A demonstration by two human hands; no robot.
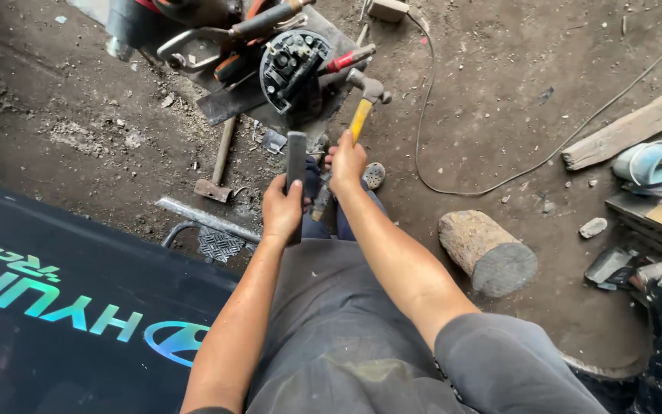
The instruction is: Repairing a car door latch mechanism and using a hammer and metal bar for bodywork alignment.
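Head view, left hand (282, 208) wrapped around dark metal bar (296, 159), right hand (346, 162) beside it clutching yellow-handled hammer (363, 107), log (486, 250) right of bar

Right of your knee you see a short log (488, 251) on the dirt floor (484, 100); beyond the log lie a wooden plank (630, 126) and a thin cable (499, 184).

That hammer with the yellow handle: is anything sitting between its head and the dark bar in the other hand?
Nothing visible does. The right hand holds the hammer raised, the left hand grips the dark bar upright, and only open air lies between them.
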